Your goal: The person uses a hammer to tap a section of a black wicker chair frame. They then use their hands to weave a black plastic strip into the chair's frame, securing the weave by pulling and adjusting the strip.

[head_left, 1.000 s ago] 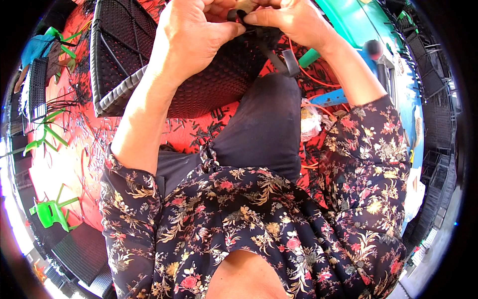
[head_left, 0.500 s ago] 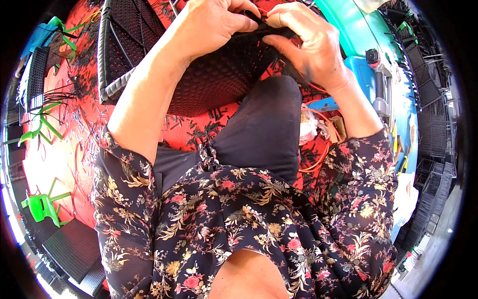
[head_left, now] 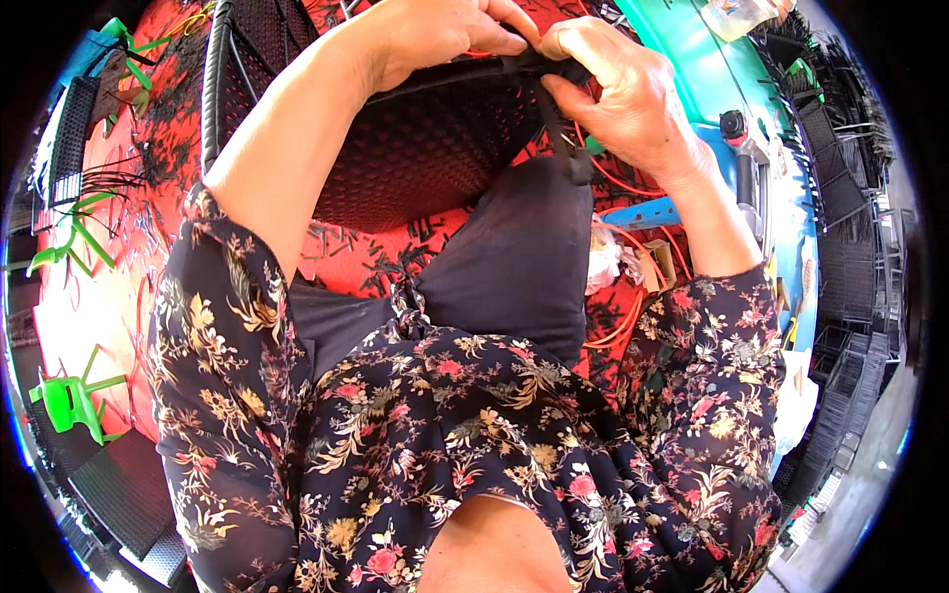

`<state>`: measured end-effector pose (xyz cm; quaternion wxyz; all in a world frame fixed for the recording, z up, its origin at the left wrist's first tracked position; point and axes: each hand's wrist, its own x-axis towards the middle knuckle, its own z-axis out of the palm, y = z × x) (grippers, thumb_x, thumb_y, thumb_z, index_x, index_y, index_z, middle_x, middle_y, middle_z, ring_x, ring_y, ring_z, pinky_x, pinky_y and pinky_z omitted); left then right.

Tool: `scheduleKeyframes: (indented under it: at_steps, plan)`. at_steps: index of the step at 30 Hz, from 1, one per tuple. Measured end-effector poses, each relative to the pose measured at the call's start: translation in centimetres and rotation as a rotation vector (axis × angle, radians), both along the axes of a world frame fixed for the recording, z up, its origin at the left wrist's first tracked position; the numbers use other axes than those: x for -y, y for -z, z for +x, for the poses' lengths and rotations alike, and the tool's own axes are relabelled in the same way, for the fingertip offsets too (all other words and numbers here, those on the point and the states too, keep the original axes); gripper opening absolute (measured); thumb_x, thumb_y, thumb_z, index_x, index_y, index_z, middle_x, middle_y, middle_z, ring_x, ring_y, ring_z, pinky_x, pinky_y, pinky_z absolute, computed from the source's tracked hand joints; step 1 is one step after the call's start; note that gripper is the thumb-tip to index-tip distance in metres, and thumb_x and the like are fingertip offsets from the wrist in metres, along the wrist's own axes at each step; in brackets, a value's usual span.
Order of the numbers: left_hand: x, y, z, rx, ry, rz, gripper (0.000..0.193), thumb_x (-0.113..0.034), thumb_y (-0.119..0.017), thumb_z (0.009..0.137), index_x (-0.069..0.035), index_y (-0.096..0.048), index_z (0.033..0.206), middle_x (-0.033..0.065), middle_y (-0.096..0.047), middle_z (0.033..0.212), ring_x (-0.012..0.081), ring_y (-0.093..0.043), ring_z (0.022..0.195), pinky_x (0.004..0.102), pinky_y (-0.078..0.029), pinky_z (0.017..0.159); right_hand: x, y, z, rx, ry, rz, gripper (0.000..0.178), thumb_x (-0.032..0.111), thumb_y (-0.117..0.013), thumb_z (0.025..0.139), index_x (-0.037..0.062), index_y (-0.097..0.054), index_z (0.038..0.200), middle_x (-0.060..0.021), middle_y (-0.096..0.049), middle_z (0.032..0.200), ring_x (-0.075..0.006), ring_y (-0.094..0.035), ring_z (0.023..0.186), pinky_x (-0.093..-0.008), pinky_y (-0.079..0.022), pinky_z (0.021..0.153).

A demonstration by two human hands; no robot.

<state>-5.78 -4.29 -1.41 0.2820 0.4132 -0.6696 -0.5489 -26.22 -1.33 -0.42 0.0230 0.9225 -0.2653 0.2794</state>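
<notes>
A black woven wicker furniture piece (head_left: 425, 158) leans in front of my lap, its padded-looking black rim running under both hands. My left hand (head_left: 435, 40) is closed at that rim, with its fingertips reaching across to the other hand; what they pinch is hidden. On the right, my right hand (head_left: 628, 99) is closed with thumb and fingers on a black flat strip (head_left: 556, 119) at the rim's corner. The strip's loose part hangs down over my knee.
Black offcuts (head_left: 346, 247) litter the red ground sheet (head_left: 366, 259). At right are a green bin (head_left: 692, 59), a metal hand tool (head_left: 746, 168), a blue strip (head_left: 643, 212) and orange tubing (head_left: 623, 326). Bright green plastic pieces (head_left: 67, 403) lie left, near woven panels (head_left: 124, 484).
My left hand has shifted slightly right and up along the rim. The strip now hangs visibly below my right hand, and the wicker piece has tilted a little.
</notes>
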Motion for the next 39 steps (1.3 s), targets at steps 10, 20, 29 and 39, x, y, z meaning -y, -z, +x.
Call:
scheduleKeyframes:
  at_steps: [10,20,29,39]
  plan:
    - [0.0,0.4,0.4,-0.020,-0.001,0.013,0.010,-0.004,-0.064,0.083,-0.001,-0.069,0.092,-0.0003,-0.065,0.079,0.0063,-0.056,0.071,0.0211,-0.045,0.067,-0.1,-0.6,1.8,-0.028,-0.198,-0.501,0.012,0.001,-0.065,0.066,0.0039,-0.058,0.075,-0.0073,-0.057,0.082,-0.0248,-0.057,0.076,-0.0358,-0.044,0.070]
    - [-1.8,-0.9,0.3,0.077,-0.040,-0.257,0.009,-0.007,-0.069,0.079,0.000,-0.069,0.083,0.0003,-0.065,0.073,0.0068,-0.057,0.069,0.0231,-0.046,0.066,-4.8,2.2,-0.6,0.466,0.041,0.365,0.007,0.009,-0.064,0.086,0.0022,-0.063,0.086,-0.0064,-0.062,0.075,-0.0163,-0.061,0.066,-0.0265,-0.048,0.059]
    - [-1.8,-1.0,0.4,0.058,-0.083,-0.273,0.010,-0.007,-0.070,0.076,0.000,-0.071,0.083,0.0001,-0.064,0.069,0.0064,-0.056,0.065,0.0237,-0.045,0.061,-1.5,0.1,0.1,0.260,0.294,0.732,0.037,0.037,-0.066,0.081,0.0000,-0.070,0.079,-0.0109,-0.063,0.066,-0.0142,-0.060,0.059,-0.0304,-0.045,0.057]
    - [-3.8,0.1,-0.2,0.150,-0.131,-0.451,0.018,-0.010,-0.066,0.077,0.002,-0.070,0.089,0.0085,-0.068,0.071,0.0101,-0.060,0.064,0.0266,-0.048,0.061,-2.7,1.8,-0.2,0.151,0.331,0.741,0.022,0.018,-0.067,0.075,0.0003,-0.070,0.088,-0.0111,-0.065,0.071,-0.0165,-0.061,0.066,-0.0297,-0.047,0.066]
